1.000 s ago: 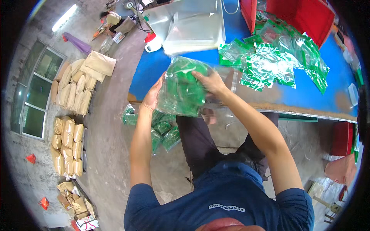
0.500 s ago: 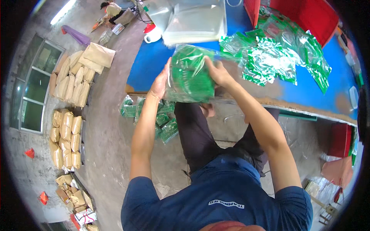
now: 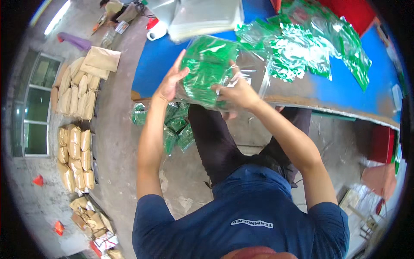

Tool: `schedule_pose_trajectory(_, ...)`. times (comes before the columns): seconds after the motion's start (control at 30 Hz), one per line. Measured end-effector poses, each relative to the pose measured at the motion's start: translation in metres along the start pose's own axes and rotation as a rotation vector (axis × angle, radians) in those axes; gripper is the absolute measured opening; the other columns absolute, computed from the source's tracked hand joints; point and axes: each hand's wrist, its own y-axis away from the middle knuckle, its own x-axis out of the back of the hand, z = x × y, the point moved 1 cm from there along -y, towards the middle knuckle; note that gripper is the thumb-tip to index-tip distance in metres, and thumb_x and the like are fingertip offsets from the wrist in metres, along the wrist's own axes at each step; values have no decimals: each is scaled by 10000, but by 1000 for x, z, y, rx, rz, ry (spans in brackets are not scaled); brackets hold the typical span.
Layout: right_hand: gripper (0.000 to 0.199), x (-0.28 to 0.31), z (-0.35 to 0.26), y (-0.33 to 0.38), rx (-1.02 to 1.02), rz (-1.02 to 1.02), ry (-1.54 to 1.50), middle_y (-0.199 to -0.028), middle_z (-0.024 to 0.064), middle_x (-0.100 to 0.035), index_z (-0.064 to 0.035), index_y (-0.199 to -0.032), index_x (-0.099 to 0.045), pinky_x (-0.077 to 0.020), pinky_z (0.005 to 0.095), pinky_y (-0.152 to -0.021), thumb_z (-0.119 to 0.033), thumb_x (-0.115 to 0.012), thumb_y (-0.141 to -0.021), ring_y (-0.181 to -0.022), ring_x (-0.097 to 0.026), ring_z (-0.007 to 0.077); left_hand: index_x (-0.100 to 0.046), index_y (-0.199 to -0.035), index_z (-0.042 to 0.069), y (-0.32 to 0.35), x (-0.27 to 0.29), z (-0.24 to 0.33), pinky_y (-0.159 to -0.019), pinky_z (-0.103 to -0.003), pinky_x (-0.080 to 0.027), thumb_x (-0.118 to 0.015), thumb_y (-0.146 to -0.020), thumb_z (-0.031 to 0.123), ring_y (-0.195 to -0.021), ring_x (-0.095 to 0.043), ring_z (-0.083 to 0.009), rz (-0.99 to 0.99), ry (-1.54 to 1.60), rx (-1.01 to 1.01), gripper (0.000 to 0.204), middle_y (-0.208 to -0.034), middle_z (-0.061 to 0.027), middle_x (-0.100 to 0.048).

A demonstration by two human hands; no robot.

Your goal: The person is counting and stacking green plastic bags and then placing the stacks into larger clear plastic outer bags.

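- Holding one clear plastic bag stuffed with green packets (image 3: 211, 71) up over the near edge of the blue table (image 3: 159, 64), between both hands.
- Pressing the left hand (image 3: 170, 82) flat against the bag's left side, fingers spread and pointing up, open palm rather than a closed grasp.
- Gripping with the right hand (image 3: 237, 93) from the lower right, fingers curled over the bag's front face, thumb hidden behind the plastic.
- Lying with its long axis tilted, running from lower left up toward the upper right, where the loose open end of the bag trails off beyond the right hand; right hand nearer that mouth, left hand nearer the filled end.
- Counting: one bag in hand, two hands on it.
- Spreading across the table to the right, a loose heap of green packets (image 3: 310, 43), too tangled to count.
- Sitting further back on the table, a stack of clear bags (image 3: 202, 17).
- Lying on the floor under the table edge, a cluster of more green packets (image 3: 172, 125), several, exact number unclear.
- Lining the floor at left, rows of brown paper sacks (image 3: 75, 99).
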Motion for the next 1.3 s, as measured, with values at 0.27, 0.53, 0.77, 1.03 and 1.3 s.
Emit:
schedule_pose_trajectory(0.27,294,48,5,-22,176,296,44,-769,23,-649,11,-1049,-635,-480,260,-647,-244,-714,-925,-715,-588,92,-171,-1580,31,-9,9,12,-1205,-336,-187,-829,-734,43,-1481,-237,-220,-109,-205,19,1072,-1609,-130,-254)
schedule_pose_trajectory(0.53,203,37,24,-3,320,198,71,-752,35,-620,-10,-946,-584,-490,281,-606,-207,-619,-979,-662,-567,83,-287,-1562,124,-25,-21,39,-1216,-407,-177,-713,-894,325,-1500,-212,-294,-79,-902,-197,818,-1613,-165,-266)
schedule_pose_trajectory(0.77,177,0,41,14,839,-81,708,-1075,155,-606,-15,-1082,-603,-485,461,-877,-133,-609,-950,-1016,-584,362,-552,-1421,200,-60,-57,50,-1224,-496,-109,-307,-1046,544,-1506,-199,-334,-303,-1324,-219,565,-1592,-60,-355)
schedule_pose_trajectory(1.03,193,-24,43,8,833,-44,1028,-959,115,-598,-56,-993,-629,-477,427,-830,-51,-612,-801,-918,-595,331,-273,-1517,9,101,-102,-31,-1191,-456,-198,-397,-1051,387,-1435,-310,-293,832,-273,-454,612,-1533,-182,-339)
schedule_pose_trajectory(1.3,243,-37,50,0,829,-94,1048,-1009,128,-635,-37,-1034,-626,-488,438,-885,-84,-577,-801,-997,-600,337,-427,-1349,29,143,-150,-90,-775,-225,-495,-666,-864,-111,-880,-571,-103,897,161,-242,558,-980,-54,-584)
